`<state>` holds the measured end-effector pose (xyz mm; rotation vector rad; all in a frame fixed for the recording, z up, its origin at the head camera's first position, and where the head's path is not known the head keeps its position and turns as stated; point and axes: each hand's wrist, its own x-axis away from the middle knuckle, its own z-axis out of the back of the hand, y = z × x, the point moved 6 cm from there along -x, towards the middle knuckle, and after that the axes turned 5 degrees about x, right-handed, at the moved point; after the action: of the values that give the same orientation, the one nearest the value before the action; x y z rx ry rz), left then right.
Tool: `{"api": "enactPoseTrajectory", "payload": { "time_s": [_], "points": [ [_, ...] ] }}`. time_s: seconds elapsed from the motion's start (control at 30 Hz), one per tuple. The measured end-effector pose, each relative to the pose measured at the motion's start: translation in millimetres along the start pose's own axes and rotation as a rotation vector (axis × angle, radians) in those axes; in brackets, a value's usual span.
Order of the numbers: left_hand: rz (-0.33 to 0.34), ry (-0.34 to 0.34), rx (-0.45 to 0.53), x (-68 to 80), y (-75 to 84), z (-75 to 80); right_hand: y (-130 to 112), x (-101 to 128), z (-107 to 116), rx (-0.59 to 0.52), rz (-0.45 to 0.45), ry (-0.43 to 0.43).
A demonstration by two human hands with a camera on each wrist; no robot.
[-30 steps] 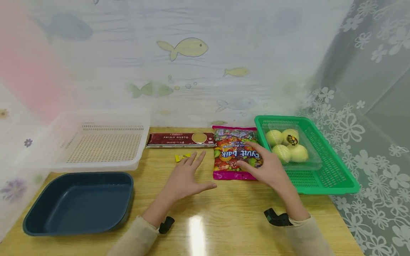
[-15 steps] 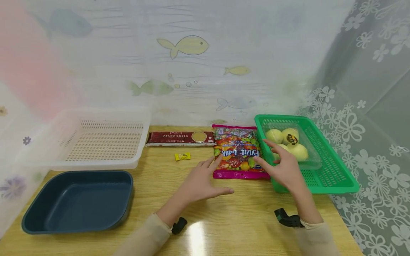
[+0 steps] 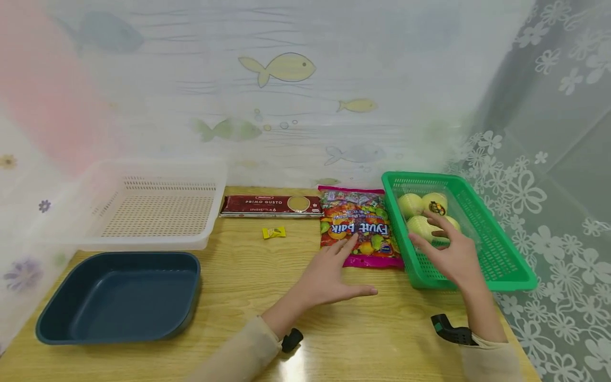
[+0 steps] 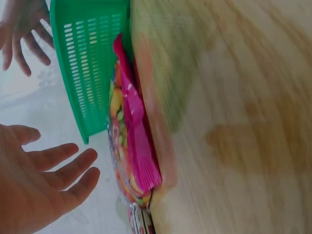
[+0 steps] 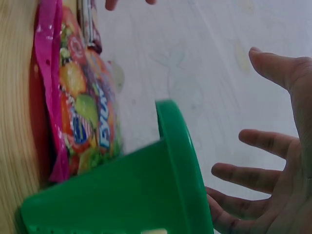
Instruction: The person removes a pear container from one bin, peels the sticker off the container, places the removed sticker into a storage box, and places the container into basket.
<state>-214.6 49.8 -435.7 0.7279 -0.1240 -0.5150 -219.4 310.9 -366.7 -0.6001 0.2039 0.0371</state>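
From the head cam, both hands had slid right over the last second. The right hand [image 3: 453,254] left the fruit candy bag [image 3: 359,228] and hovered spread over the green basket [image 3: 501,265] holding the tennis balls [image 3: 420,225]. The left hand [image 3: 334,273] lay flat and open, fingertips at the bag's near edge.

Left wrist cam: left hand [image 4: 39,190] spread, gripping nothing, beside the bag [image 4: 129,151].

Right wrist cam: fingers [image 5: 258,178] splayed above the basket rim [image 5: 183,161]. Looked like attention had switched to the basket.
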Motion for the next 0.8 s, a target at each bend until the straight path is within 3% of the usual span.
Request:
{"api": "enactPoseTrajectory", "payload": {
  "time_s": [0.33, 0.8],
  "points": [
    [0.011, -0.013, 0.04, -8.6, 14.3, -20.9, 29.7, 5.3, 15.2, 0.043, -0.107, 0.012],
    [-0.034, -0.048, 0.023, -18.9, 39.3, -45.9, 58.8, 8.3, 37.4, 0.043, -0.168, 0.059]
  ]
}}
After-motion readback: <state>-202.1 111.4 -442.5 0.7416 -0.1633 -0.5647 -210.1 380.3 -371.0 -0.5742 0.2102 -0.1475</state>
